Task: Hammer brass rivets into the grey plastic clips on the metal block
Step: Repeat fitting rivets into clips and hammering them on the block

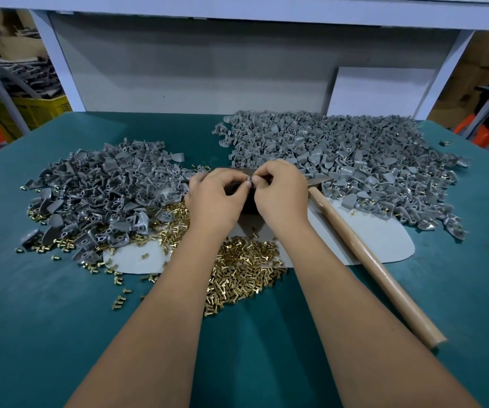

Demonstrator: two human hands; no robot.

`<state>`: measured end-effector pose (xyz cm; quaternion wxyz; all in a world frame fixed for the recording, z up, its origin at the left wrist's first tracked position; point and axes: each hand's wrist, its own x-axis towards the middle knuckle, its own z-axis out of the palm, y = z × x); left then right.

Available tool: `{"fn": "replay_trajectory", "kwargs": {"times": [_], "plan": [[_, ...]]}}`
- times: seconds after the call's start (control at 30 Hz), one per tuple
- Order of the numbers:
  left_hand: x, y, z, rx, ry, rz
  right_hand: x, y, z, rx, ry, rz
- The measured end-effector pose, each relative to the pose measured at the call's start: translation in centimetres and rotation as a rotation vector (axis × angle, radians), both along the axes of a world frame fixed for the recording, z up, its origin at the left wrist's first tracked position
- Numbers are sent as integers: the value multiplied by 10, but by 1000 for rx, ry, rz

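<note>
**Both hands meet over the block, a small grey piece pinched between them**

Both hands are together at the centre of the green desk (pixel 31 304). The left hand (pixel 218 195) and the right hand (pixel 278 192) are curled in fingertip to fingertip, and both grips pinch one small grey clip (pixel 249 181) right where they meet. Whether a rivet sits in it is too small to tell. Just beneath the hands lies the dark metal block (pixel 247 203), mostly hidden by the knuckles.

The hammer (pixel 367 248) lies loose on the desk to the right, wooden handle running back toward the person, its head tucked beside the right hand at the edge of the right heap. Nobody is holding it.

Left of the hands, a big heap of grey plastic clips (pixel 99 189); further back on the right, a larger heap of clips (pixel 340 151), some showing brass specks. Brass rivets (pixel 246 269) are spread between the forearms and scattered out to the left. A pale sheet (pixel 378 242) lies under the block and hammer.
</note>
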<state>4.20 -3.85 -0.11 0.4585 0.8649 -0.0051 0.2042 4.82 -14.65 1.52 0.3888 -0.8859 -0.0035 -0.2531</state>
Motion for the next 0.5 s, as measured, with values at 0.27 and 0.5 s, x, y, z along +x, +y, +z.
{"fn": "replay_trajectory", "kwargs": {"times": [0.27, 0.5], "plan": [[1, 2, 0, -30, 13, -28, -4, -6, -6, 122, -52, 93], [2, 3, 2, -121, 37, -52, -6, -11, -2, 483, -11, 88]]}}
